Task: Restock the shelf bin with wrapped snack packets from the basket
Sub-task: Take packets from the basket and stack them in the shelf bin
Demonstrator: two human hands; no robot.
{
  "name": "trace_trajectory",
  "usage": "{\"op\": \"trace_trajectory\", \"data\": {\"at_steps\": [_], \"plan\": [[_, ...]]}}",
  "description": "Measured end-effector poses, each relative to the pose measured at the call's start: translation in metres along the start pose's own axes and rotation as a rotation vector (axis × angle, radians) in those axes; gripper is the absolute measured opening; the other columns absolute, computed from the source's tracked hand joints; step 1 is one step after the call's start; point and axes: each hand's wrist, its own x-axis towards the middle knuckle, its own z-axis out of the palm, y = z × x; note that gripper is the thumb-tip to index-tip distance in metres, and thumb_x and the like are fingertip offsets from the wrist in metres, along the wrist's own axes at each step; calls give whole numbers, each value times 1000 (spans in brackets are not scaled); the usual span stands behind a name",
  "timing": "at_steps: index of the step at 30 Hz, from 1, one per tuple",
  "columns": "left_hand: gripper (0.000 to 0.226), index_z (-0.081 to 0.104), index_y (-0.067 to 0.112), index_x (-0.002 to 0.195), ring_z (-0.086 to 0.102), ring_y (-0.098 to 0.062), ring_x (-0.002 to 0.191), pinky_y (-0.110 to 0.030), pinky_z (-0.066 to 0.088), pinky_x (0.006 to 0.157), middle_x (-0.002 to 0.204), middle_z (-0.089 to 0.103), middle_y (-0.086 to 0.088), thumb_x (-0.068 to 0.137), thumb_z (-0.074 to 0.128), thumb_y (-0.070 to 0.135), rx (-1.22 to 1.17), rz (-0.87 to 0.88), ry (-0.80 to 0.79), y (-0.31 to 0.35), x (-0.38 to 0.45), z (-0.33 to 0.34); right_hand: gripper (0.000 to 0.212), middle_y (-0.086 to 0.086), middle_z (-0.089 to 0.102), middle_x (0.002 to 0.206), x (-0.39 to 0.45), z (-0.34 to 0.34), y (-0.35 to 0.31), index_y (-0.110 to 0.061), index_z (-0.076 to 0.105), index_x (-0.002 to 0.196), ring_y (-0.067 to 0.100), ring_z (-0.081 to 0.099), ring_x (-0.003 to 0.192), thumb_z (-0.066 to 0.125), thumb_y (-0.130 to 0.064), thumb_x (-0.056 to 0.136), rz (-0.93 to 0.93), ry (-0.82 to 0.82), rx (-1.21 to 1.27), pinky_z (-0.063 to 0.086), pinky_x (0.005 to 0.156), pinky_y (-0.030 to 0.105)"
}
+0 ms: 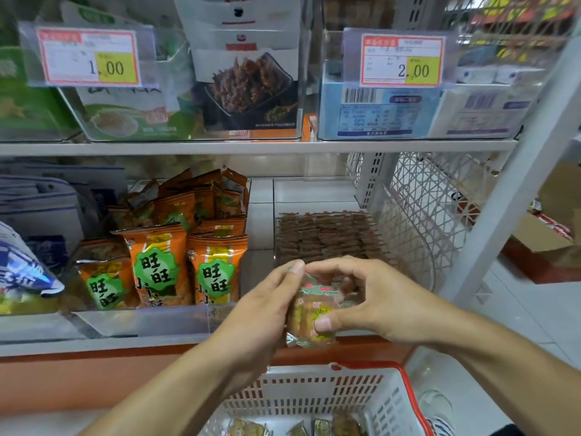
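At centre left of the frame, orange snack bags [176, 272] stand in a clear bin. At centre, the left hand [267, 309] and right hand [371, 297] both pinch a wrapped snack packet [309, 322] just in front of the clear shelf bin [405, 234] holding brown packets. Bottom centre, the white basket [361, 401] holds more packets.

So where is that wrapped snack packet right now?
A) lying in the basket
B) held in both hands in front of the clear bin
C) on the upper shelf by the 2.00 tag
B: the left hand and right hand both grip the wrapped snack packet in front of the clear bin, above the basket.
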Motion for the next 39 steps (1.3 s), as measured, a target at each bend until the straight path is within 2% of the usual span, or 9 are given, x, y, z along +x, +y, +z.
{"op": "trace_trajectory", "data": {"at_steps": [5, 11, 15, 19, 22, 26, 29, 33, 39], "plan": [[80, 54, 42, 129, 74, -21, 110, -50, 54, 101, 121, 76, -1, 64, 47, 88, 79, 29, 68, 0, 2, -1, 78, -19, 63, 117, 1, 4, -1, -53, 54, 131, 6, 62, 94, 84, -60, 59, -23, -3, -109, 53, 90, 34], [93, 41, 22, 149, 77, -30, 99, -44, 64, 82, 105, 80, -10, 77, 42, 81, -138, -78, 34, 4, 4, 4, 58, -1, 71, 101, 2, 10, -3, -40, 54, 107, 26, 67, 84, 90, -47, 62, -72, -8, 20, 56, 81, 54], [92, 66, 5, 130, 68, -39, 118, -52, 55, 100, 122, 71, -25, 85, 43, 82, -329, -171, 21, 6, 8, 2, 57, -13, 67, 112, 6, 13, -7, -40, 54, 115, 6, 67, 98, 87, -39, 68, -159, 103, 49, 55, 88, 35], [86, 65, 0, 128, 66, -39, 112, -43, 60, 81, 130, 64, -33, 90, 45, 75, -485, -187, 23, 9, 10, 6, 57, -14, 66, 112, 13, 12, -12, -40, 57, 122, 2, 64, 106, 86, -35, 73, -136, 45, -36, 53, 93, 30], [80, 65, 2, 127, 69, -36, 115, -45, 62, 88, 124, 70, -28, 97, 37, 70, -518, -110, 26, 13, 15, 5, 52, -5, 73, 105, 26, 5, -12, -22, 61, 118, 3, 69, 96, 86, -8, 75, -124, 79, 169, 53, 85, 17], [30, 62, 26, 129, 69, -12, 111, -37, 57, 98, 123, 70, 4, 104, 54, 40, 226, 280, 347, 14, 18, 3, 52, -9, 71, 102, 75, -14, 10, -25, 59, 114, 10, 68, 96, 90, -22, 72, 119, 416, 80, 53, 86, 23], [50, 45, 36, 147, 33, -3, 144, -33, 28, 123, 152, 41, 14, 99, 59, 38, 1024, 628, 409, 3, 26, -4, 47, -9, 65, 101, 119, -14, 32, -25, 59, 110, 12, 62, 92, 86, -33, 73, 204, 401, -136, 47, 73, 25], [80, 9, 27, 163, -25, -9, 151, -34, -15, 111, 171, -12, 6, 99, 53, 48, 1445, 429, 280, -14, 41, -10, 34, -2, 65, 109, 176, -6, 52, -16, 64, 113, 14, 60, 96, 76, -25, 83, 152, 312, -240, 39, 66, 18], [83, 17, 28, 162, -69, -16, 117, -38, -31, 101, 170, -18, -2, 94, 45, 67, 1668, 370, 143, -15, 46, -11, 49, 10, 62, 127, 227, -13, 59, -11, 56, 128, 26, 59, 117, 78, -15, 84, 183, 241, -218, 42, 89, 26]]}}
